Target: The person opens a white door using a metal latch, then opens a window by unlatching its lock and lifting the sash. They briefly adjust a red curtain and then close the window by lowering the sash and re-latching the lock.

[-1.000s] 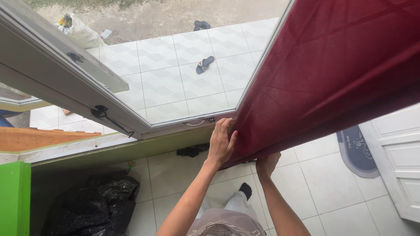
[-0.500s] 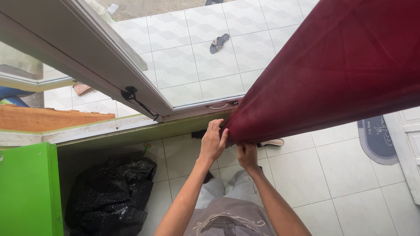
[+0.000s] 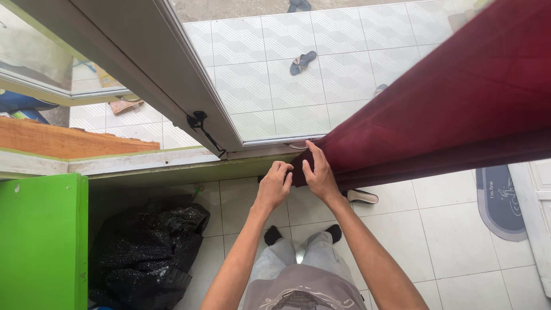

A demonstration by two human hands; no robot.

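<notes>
Both hands have come lower along the dark red curtain [image 3: 459, 109]; left hand [image 3: 274, 185] and right hand [image 3: 318, 172] now pinch its bottom corner together

floor [image 3: 447, 241]: pale tiles | black bag [image 3: 143, 247] left | grey mat [image 3: 502, 201] right | sandal [image 3: 363, 197] centre

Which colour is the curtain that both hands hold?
Dark red curtain, plain, seen best in the head view.
</notes>
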